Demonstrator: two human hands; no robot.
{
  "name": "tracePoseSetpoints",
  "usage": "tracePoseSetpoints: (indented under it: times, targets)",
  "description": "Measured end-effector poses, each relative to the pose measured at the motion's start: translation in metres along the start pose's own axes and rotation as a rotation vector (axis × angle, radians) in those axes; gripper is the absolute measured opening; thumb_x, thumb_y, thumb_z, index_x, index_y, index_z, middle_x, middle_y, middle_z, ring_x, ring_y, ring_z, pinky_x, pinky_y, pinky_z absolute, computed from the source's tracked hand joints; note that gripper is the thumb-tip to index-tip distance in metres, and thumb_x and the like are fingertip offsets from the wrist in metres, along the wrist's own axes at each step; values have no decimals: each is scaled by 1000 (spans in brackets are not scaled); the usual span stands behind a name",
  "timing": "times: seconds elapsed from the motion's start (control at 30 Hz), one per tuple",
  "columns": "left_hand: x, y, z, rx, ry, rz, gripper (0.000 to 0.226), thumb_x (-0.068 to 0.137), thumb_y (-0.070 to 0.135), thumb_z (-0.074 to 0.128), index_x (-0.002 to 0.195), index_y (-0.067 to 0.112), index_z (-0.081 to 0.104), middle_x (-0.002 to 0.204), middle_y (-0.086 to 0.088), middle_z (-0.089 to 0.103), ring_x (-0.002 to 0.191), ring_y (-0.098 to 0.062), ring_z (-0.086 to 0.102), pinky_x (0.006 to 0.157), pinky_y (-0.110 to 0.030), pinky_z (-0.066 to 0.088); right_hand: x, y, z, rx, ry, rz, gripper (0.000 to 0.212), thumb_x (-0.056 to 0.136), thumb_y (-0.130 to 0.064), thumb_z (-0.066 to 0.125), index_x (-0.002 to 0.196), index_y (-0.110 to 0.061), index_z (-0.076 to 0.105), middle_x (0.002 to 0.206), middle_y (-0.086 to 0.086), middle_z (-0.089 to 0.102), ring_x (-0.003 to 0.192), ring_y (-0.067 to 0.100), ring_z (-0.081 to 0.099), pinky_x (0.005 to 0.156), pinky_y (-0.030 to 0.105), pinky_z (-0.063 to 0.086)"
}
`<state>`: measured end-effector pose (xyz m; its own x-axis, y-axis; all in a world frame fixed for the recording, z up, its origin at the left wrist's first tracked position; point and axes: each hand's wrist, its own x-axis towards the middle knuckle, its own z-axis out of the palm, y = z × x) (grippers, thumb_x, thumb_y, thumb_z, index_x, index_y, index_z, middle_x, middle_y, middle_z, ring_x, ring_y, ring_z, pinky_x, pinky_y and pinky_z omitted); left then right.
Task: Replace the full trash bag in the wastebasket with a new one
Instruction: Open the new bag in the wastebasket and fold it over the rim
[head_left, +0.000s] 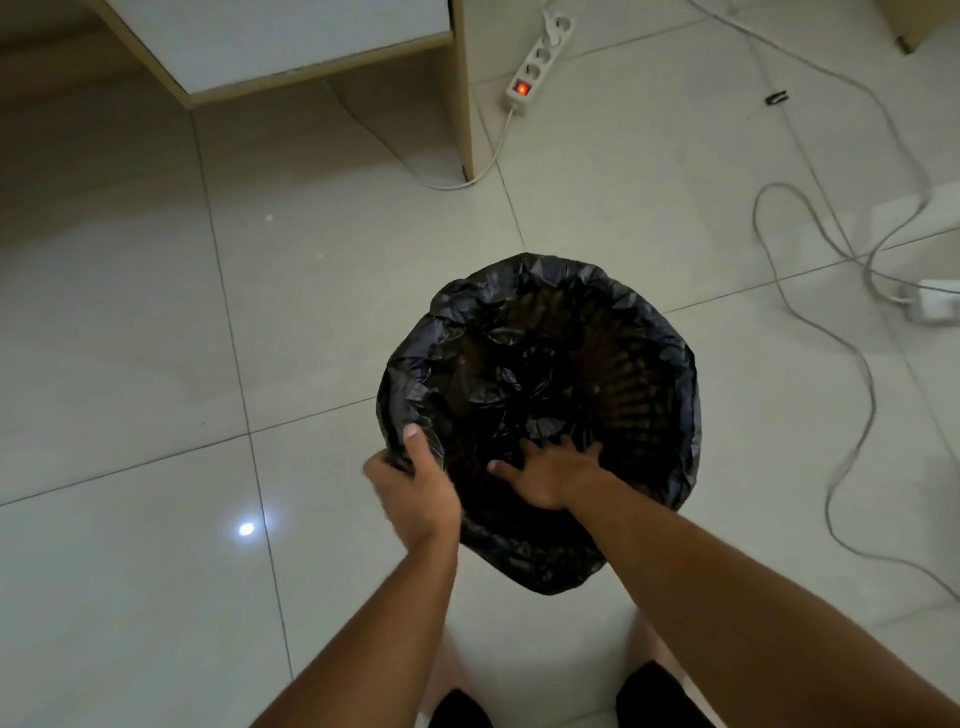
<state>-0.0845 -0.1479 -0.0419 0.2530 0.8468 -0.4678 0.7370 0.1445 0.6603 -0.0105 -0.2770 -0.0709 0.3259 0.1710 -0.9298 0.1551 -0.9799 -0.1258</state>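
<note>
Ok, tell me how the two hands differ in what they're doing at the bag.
The left hand grips the black bag's folded rim from outside, thumb over the edge; the right hand reaches inside. The left hand's fingers curl round the plastic; the right hand's fingers spread flat against the lining. Both touch the near side.

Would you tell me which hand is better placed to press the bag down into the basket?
Right hand: it is spread open inside the bag; the left hand grips the rim.
</note>
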Motion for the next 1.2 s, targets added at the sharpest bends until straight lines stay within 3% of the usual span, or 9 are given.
tracePoseSetpoints:
  times: [0.1, 0.23, 0.4, 0.53, 0.63, 0.73, 0.83, 0.97, 1.2]
  targets:
    - [24, 26, -17, 23, 49, 320, 66, 89, 54, 51, 136, 9, 42, 137, -6, 50, 118, -26, 55, 103, -44, 39, -30, 4, -2, 8, -35, -174, 124, 61, -105, 20, 162, -33, 8, 170, 3, 13, 155, 32, 8, 119, 64, 4]
    - [71, 88, 1, 326, -197, 697, 62, 90, 48, 61, 139, 13, 46, 141, -7, 50, 129, -24, 48, 105, -39, 38, -54, 14, 21, -334, -94, -285, 124, 69, -96, 42, 162, -28, -2, 170, 4, 10, 154, 35, 7, 118, 67, 2]
    - [93, 127, 32, 572, -579, 500, 43, 88, 54, 65, 78, 12, 66, 74, -1, 63, 83, -26, 63, 63, -29, 39, -60, 19, 20, -343, -124, -262, 107, 76, -90, 43, 161, -36, 9, 168, 3, 20, 151, 36, 20, 118, 64, 11]
    - [79, 101, 16, 736, -604, 492, 41, 82, 50, 75, 66, 16, 59, 66, 0, 57, 70, -25, 58, 62, -29, 39, -64, 34, 6, -381, -284, -234, 118, 60, -92, 60, 158, -41, 19, 165, 1, 27, 150, 33, 25, 120, 52, 18]
    - [68, 69, -1, 619, -503, 447, 32, 88, 41, 70, 67, 18, 62, 63, 3, 57, 73, -28, 62, 59, -27, 37, -57, 42, -13, 143, -214, -226, 99, 63, -81, 69, 150, -43, 39, 152, -11, 42, 139, 18, 40, 109, 33, 33]
    - [55, 44, -11, 546, -444, 393, 35, 90, 40, 68, 64, 19, 57, 63, 3, 58, 69, -27, 61, 50, -25, 32, -28, 25, -12, 866, 221, -154, 51, 93, -48, 63, 141, -35, 52, 144, -5, 54, 125, 16, 53, 93, 26, 39]
    - [45, 26, -15, 447, -410, 386, 27, 91, 36, 67, 75, 17, 57, 79, -3, 61, 74, -24, 57, 62, -26, 37, 13, -10, 5, 1085, 345, 58, 68, 97, -58, 50, 156, -30, 32, 157, 7, 40, 138, 32, 42, 103, 39, 40]
    - [31, -1, -17, 384, -432, 332, 31, 91, 37, 67, 68, 20, 57, 65, 2, 61, 67, -23, 61, 57, -26, 35, 61, -44, 23, 1109, 202, 154, 90, 92, -80, 25, 162, -29, 0, 171, 8, -5, 155, 36, 1, 123, 55, 6]
    - [22, -20, -16, 254, -394, 290, 41, 90, 34, 66, 55, 22, 50, 50, 10, 57, 48, -3, 55, 42, -13, 33, 89, -58, 54, 1041, 234, 3, 85, 94, -76, 10, 163, -26, 3, 171, 9, 8, 155, 32, 9, 124, 55, 5]
